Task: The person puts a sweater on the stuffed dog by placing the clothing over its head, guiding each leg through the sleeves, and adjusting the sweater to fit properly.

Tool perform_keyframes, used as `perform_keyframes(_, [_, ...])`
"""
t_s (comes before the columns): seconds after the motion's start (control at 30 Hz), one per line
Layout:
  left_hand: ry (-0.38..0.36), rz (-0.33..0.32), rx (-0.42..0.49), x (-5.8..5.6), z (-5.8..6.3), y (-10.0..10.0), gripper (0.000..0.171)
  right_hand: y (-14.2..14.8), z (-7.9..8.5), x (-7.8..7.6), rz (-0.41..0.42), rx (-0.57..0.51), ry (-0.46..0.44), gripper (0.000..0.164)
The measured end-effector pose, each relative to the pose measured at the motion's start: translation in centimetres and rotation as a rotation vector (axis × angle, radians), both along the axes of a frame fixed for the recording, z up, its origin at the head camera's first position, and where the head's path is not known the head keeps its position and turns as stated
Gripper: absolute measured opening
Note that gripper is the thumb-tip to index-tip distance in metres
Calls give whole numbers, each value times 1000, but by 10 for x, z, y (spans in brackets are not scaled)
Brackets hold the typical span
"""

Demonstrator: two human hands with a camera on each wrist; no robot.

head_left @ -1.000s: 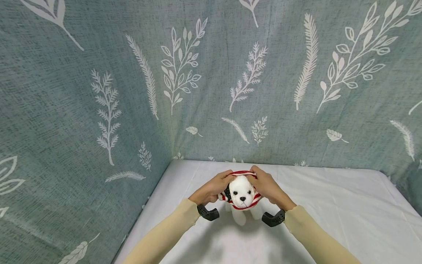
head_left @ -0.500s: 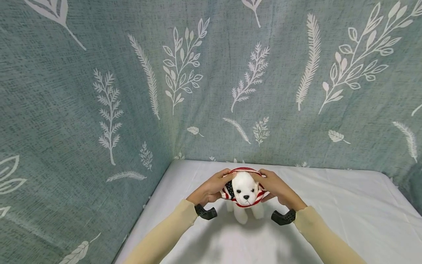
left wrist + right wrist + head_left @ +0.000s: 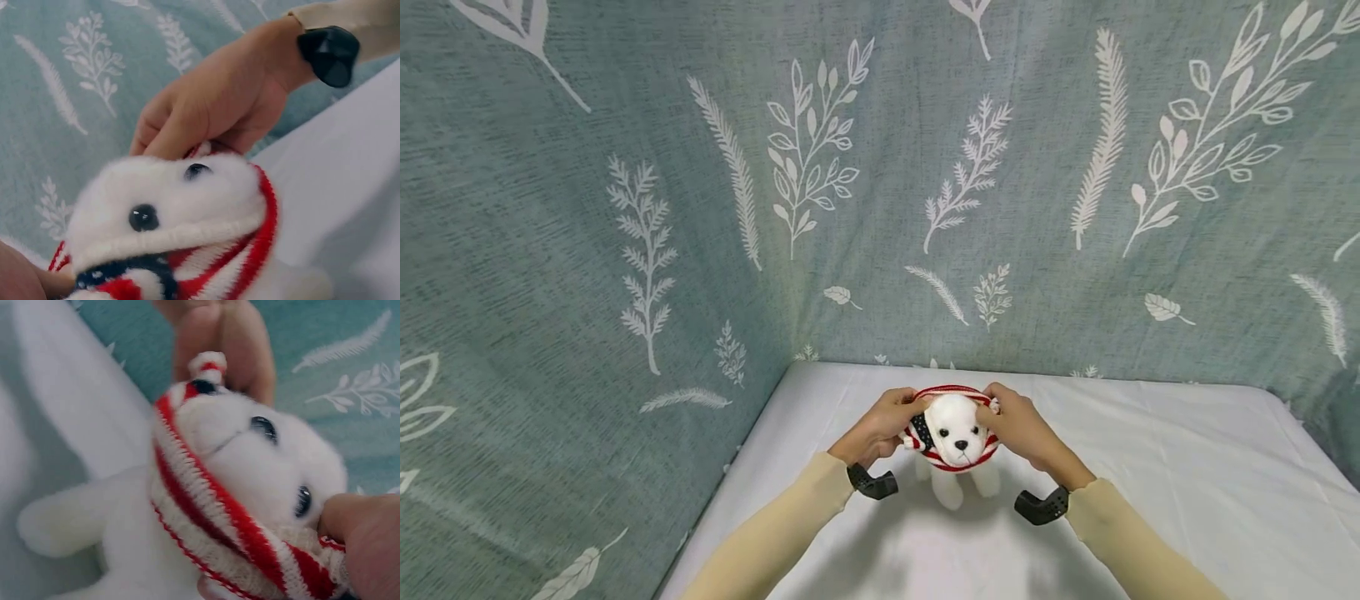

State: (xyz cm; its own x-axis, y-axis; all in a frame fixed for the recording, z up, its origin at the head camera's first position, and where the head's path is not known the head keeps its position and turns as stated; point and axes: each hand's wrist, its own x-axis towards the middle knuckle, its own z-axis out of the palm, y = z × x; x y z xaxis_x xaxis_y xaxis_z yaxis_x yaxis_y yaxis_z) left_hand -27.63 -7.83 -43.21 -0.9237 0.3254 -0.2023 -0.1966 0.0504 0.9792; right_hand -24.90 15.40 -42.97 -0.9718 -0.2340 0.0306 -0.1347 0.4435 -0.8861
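Observation:
A white plush dog (image 3: 956, 417) faces me on the white sheet, with a knitted red-and-white striped sweater (image 3: 922, 432) round its head and neck. Part of the sweater is navy with white dots. My left hand (image 3: 886, 423) grips the sweater's edge at the left of the head. On the other side, my right hand (image 3: 1019, 427) pinches the knit, its thumb by the dog's eye in the right wrist view. A striped sleeve end (image 3: 210, 365) pokes out near the left hand there. The dog's back is hidden.
White sheeting (image 3: 1157, 467) covers the surface under the dog. A green curtain (image 3: 880, 192) with white leaf prints hangs behind and along the left side. Black wrist cameras (image 3: 872, 482) sit below both wrists.
The right hand moved outward, widening the sweater's opening, then came back in slightly. More of the dog's head shows than a second ago. The left hand has kept its hold.

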Motion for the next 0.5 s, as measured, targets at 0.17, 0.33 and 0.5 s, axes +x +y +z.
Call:
perform_keyframes(0.17, [-108, -14, 48, -7, -1, 3, 26, -5, -2, 0, -14, 58, 87, 20])
perform_keyframes(0.33, [-106, -93, 95, -13, 0, 3, 31, -3, -2, -2, -49, 72, 43, 25])
perform_keyframes(0.5, [-17, -137, 79, -14, 7, 1, 36, 4, -1, -5, -34, 1, -33, 24])
